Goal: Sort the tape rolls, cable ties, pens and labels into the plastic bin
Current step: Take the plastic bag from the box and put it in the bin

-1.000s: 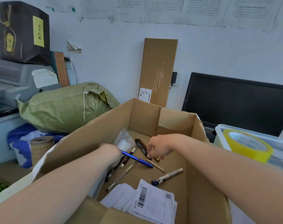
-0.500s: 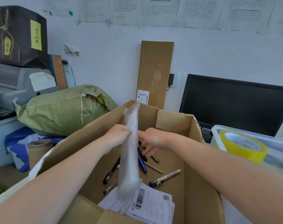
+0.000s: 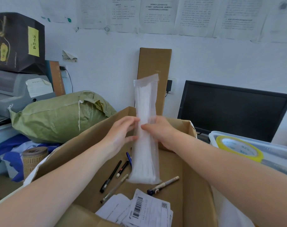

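Forearms extended; left hand point(image 3: 121, 133), right hand point(image 3: 162, 133) pinch cable-tie pack point(image 3: 145, 99).

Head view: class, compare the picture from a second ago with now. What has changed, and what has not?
The bag of cable ties was lifted off the cardboard box floor to upright; the left hand and right hand, then low among the pens, now both hold it. The labels, striped pen and yellow tape roll stayed put.

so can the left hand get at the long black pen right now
Probably not at once: the left hand grips the pack of cable ties with the right hand. The black pen itself lies uncovered on the box floor below it.
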